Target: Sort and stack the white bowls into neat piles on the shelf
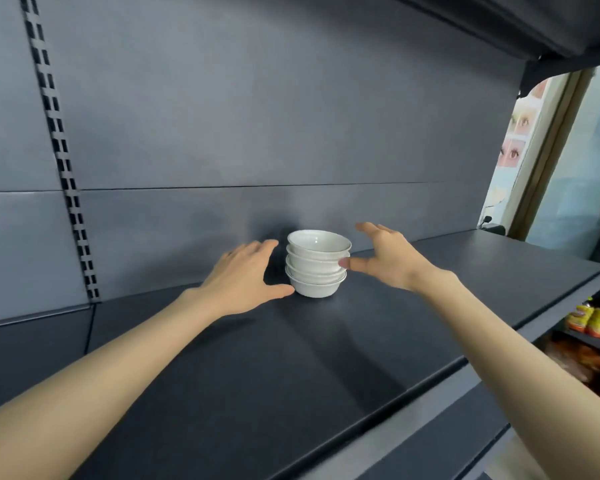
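A stack of four white bowls (317, 263) stands upright on the dark shelf (291, 358), far back and just in front of the grey back panel (257, 116). The bowls nest unevenly, so the pile leans a little to the right at the top.

The left hand (246, 275) lies just left of the stack, fingers straight and spread, palm turned toward the bowls. Its thumb (281, 292) reaches the side of the bottom bowl (touching or a hair short, I cannot tell which). The right hand (385, 258) is just right of the stack and a little higher, fingers also straight and apart, holding nothing. Its thumb (352, 263) points left with the tip at the middle bowls. Neither hand curls round the pile.

Both bare forearms reach in from the near edge. A slotted upright (61, 150) runs down the panel at far left. An upper shelf (499, 22) hangs overhead. At right, a poster (520, 133) shows past the shelving, and yellow packets (593, 318) sit on a lower shelf.
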Tool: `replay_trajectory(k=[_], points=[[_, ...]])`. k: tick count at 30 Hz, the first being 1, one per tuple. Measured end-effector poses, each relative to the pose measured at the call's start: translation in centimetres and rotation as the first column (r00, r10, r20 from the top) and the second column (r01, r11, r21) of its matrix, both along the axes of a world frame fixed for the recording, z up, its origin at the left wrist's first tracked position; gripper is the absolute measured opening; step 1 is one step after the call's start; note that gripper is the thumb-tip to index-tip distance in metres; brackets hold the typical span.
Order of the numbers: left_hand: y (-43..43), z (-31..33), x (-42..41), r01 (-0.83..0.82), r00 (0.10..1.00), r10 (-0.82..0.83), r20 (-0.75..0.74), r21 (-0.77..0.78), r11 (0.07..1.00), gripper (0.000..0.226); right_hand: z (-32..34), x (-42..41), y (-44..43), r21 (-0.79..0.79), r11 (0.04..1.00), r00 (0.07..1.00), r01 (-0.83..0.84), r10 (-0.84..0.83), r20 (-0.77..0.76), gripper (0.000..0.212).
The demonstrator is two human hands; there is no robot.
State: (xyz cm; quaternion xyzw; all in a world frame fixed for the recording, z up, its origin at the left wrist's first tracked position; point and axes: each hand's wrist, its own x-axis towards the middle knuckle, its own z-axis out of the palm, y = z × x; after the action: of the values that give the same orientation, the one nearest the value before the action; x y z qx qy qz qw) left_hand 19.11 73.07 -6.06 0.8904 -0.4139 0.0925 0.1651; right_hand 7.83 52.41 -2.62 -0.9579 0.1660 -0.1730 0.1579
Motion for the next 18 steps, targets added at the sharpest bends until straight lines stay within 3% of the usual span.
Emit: replay_trajectory(k=[5, 9, 14, 18], points=[[-3.9, -1.8, 1.8, -0.007, 0.961, -0.032, -0.276, -0.137, 0.990, 0.111, -1.0, 2.9, -3.5, 0.211, 0.970, 0.993, -0.120, 0.114, 0.042, 0.094], [-6.0, -4.0, 2.9, -0.110, 0.901, -0.025, -0.433, -0.283, 0.953, 0.126, -1.9, 5.1, -5.6, 0.358, 0.905, 0.973, -0.229, 0.218, 0.071, 0.092], [-8.3, -5.7, 2.4, -0.194, 0.851, -0.082, -0.520, -0.455, 0.869, 0.109, -2.8, 7.1, -7.8, 0.442, 0.817, 0.924, -0.370, 0.373, 0.084, 0.091], [-9.8, -6.3, 2.0, -0.265, 0.822, -0.103, -0.560, -0.536, 0.802, 0.093, -3.3, 8.4, -9.2, 0.466, 0.767, 0.885, -0.441, 0.458, 0.083, 0.107]])
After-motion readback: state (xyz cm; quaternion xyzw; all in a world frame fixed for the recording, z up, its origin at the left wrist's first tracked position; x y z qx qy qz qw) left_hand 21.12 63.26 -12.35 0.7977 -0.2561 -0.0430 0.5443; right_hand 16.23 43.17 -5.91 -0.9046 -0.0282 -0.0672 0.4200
